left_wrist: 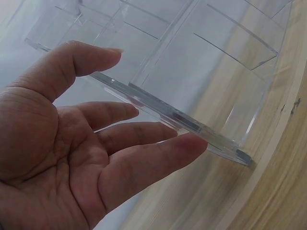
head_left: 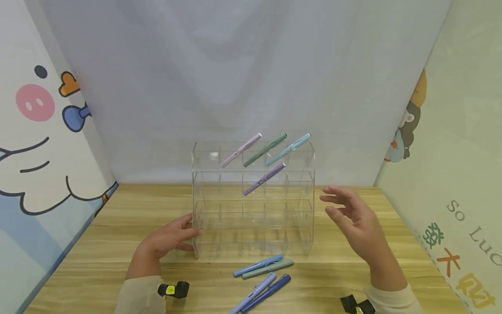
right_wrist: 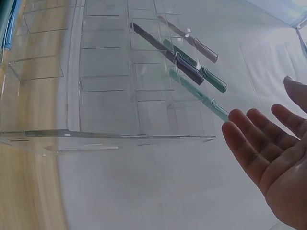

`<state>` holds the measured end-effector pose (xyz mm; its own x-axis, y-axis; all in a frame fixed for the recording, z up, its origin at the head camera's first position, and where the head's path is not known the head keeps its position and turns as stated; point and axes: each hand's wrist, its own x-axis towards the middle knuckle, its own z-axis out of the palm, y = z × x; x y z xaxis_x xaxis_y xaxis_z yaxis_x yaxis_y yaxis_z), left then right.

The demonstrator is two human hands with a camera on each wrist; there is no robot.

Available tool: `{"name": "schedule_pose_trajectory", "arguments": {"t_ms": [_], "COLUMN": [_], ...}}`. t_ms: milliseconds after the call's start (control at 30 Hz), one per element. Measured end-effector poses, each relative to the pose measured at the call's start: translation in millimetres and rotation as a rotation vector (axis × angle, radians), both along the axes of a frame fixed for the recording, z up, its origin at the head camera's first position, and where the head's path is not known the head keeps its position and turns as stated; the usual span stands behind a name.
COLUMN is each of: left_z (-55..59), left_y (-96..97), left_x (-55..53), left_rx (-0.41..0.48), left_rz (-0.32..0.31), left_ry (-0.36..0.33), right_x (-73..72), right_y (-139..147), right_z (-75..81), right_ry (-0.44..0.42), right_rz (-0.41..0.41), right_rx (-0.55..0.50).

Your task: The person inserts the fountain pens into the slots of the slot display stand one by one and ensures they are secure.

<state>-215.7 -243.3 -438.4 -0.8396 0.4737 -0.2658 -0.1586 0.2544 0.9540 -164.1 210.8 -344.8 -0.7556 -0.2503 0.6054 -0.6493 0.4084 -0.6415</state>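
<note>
A clear acrylic pen rack (head_left: 253, 213) with several tiers stands upright on the table. At its left side edge is my left hand (head_left: 170, 237), fingers extended and fingertips at the panel; the left wrist view shows this hand (left_wrist: 91, 139) holding no pen. My right hand (head_left: 354, 222) is raised to the right of the rack, apart from it, fingers loosely bent and nothing in them. On the top tier lean a pale pink pen (head_left: 241, 150), a green pen (head_left: 265, 150) and a light blue pen (head_left: 289, 149). A purple pen (head_left: 264, 179) leans on the tier below.
In front of the rack, a blue pen (head_left: 258, 265) and a pale green pen (head_left: 268, 268) lie together on the wooden table (head_left: 98, 257). Nearer are a lavender pen (head_left: 252, 293) and a dark blue pen (head_left: 266, 294). A pale curtain (head_left: 251, 78) hangs behind; printed panels flank the table.
</note>
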Motion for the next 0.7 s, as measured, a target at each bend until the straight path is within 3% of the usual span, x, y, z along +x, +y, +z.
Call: {"name": "schedule_pose_trajectory", "arguments": {"t_ms": [167, 300, 600, 700], "left_z": [-0.5, -0.9, -0.1, 0.2], "left_y": [0.3, 0.3, 0.4, 0.5], "left_x": [-0.6, -0.5, -0.9, -0.5], "left_rx": [-0.007, -0.01, -0.018, -0.019], "left_rz": [0.001, 0.002, 0.006, 0.003], "left_ry": [0.002, 0.002, 0.006, 0.005], "right_x": [1.4, 2.9, 10.5, 11.9], "right_y": [-13.0, -25.6, -56.7, -65.5], "right_z": [-5.0, -11.6, -27.7, -37.6], "right_ry": [-0.039, -0.085, -0.394, -0.398], "right_rz": [0.002, 0.063, 0.168, 0.188], "right_rx": [0.167, 0.312, 0.714, 0.804]}}
